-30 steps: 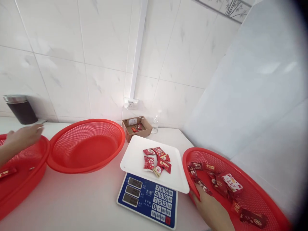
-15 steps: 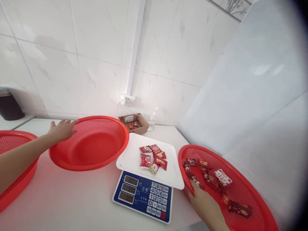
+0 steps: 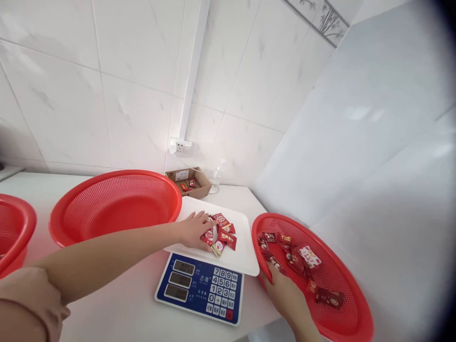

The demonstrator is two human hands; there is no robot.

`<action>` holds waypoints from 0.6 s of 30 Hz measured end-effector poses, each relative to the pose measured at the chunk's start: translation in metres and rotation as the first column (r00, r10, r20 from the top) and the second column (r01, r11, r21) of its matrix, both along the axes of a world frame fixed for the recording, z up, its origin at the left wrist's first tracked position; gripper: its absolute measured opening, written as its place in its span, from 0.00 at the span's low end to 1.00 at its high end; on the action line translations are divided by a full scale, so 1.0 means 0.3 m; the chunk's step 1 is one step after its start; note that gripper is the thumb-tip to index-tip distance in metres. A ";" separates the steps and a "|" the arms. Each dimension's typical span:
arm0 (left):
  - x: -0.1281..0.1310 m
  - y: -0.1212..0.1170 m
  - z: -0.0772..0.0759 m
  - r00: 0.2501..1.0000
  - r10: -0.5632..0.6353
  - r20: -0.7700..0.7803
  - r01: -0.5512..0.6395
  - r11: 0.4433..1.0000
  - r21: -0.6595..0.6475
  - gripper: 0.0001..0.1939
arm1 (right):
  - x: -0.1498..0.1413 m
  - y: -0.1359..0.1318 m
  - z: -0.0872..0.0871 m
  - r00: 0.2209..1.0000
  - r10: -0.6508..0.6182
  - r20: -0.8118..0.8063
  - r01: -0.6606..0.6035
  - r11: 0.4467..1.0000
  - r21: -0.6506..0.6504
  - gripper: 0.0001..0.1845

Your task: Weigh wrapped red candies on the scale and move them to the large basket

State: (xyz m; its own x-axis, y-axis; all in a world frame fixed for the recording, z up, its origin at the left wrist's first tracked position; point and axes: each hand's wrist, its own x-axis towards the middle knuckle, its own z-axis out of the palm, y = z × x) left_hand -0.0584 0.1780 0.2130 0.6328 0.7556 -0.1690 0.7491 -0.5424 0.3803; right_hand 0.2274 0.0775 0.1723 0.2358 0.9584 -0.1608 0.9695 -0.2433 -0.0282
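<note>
- Head view, left hand (image 3: 195,231): reaches across the worktop from the lower left, fingers spread and slightly curved. It lies on the near edge of the red sweet packets (image 3: 223,235), and one packet sits under the palm; whether it grips any, I cannot tell.
- The packets lie in a loose heap near the middle of a white plastic tray (image 3: 237,259), which sits on a digital scale (image 3: 199,289) with a blue keypad panel.
- Right hand (image 3: 287,299): half open over the near rim of a red plastic basket (image 3: 344,280), fingers dipping just inside beside more sweets (image 3: 287,259). Whether it has hold of the rim, I cannot tell.
- That basket stands at the worktop's right edge, tilted against the wall.
- Along the back edge, a cardboard box (image 3: 187,183) holds a few packets, beside a clear plastic bottle (image 3: 218,175).
- Another red basket (image 3: 114,204) sits left of the tray, and a third (image 3: 12,228) is cut off at the left corner.
</note>
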 end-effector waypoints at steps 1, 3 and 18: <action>0.006 0.005 -0.010 1.000 -0.001 0.000 0.001 1.000 0.004 0.46 | 0.000 0.000 -0.001 1.000 0.005 -0.026 -0.006 1.000 -0.013 0.29; -0.001 0.010 -0.024 1.000 0.013 0.008 -0.013 1.000 0.013 0.42 | 0.002 0.000 -0.003 0.998 0.011 -0.070 -0.013 1.000 -0.027 0.29; -0.217 -0.078 -0.011 0.999 0.028 -0.022 -0.025 0.993 0.116 0.35 | 0.005 0.009 0.005 0.996 -0.004 -0.087 0.002 1.000 -0.027 0.30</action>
State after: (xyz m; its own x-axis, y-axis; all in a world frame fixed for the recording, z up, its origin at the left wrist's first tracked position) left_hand -0.1235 0.1545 0.2096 0.6091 0.7874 -0.0944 0.7720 -0.5615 0.2980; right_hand 0.2289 0.0801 0.1737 0.2227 0.9527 -0.2070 0.9630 -0.2480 -0.1058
